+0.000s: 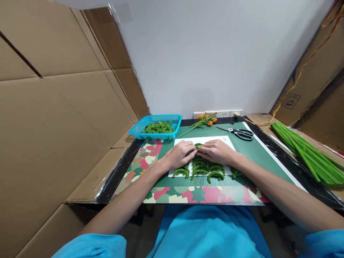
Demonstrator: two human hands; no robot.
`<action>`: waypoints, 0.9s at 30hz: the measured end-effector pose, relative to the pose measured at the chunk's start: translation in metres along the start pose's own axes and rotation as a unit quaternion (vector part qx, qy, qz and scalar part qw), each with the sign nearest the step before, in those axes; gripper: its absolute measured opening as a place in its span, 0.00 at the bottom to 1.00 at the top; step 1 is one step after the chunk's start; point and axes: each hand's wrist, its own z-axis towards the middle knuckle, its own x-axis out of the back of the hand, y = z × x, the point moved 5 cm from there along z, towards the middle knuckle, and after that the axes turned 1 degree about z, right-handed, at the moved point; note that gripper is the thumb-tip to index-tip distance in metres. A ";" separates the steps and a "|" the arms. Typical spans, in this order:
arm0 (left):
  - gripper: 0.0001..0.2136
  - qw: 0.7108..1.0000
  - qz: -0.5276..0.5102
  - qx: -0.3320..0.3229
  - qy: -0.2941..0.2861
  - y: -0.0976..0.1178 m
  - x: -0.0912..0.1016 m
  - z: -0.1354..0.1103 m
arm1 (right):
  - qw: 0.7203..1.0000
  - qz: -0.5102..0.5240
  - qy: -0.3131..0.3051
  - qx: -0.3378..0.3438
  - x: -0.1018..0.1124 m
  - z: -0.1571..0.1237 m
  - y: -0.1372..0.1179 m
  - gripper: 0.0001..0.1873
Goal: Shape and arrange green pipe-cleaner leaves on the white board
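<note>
A cluster of curved green fuzzy pieces [200, 168] is lying near the middle of the work surface, on a white sheet [228, 141]. The arcs are forming side-by-side columns, stacked one behind another, with the nearest ones reaching past the sheet's front edge. Another green curved piece [236, 173] is lying partly beneath the right forearm.

The person's left hand [182, 154] and right hand [218, 151] are meeting at the far end of the middle column. Both are curling inward, fingers bent and fingertips close together, with a bit of green showing between them. They are touching or almost touching the pieces there; whether either is actually pinching one is hidden by the fingers.

Under the sheet, a green mat [268, 157] is spreading out, with a pink, cream and green patterned border [197, 195] running along its front and left sides. Beyond the right hand, black-handled scissors [243, 134] are lying with their blades pointing left. Behind the sheet, a green stem with orange blooms [208, 121] is lying near the wall [209, 53]. At the far left, a blue basket [135, 133] is holding more green curved pieces [159, 127]. Well to the right, a bundle of long green strips [306, 154] is resting on cardboard. Sockets [223, 114] are lining the wall's foot, a yellow wire [303, 68] is hanging at the right, and cardboard panels [67, 125] are standing at the left.
</note>
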 end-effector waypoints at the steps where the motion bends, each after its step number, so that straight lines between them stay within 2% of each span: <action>1: 0.15 1.000 0.001 0.000 -0.001 0.000 0.000 0.000 | 1.000 0.000 -0.001 0.000 0.000 0.000 0.000 0.20; 27: 0.15 1.000 -0.001 -0.003 -0.007 -0.001 -0.002 0.000 | 0.999 0.013 -0.027 -0.010 -0.005 -0.001 0.001 0.20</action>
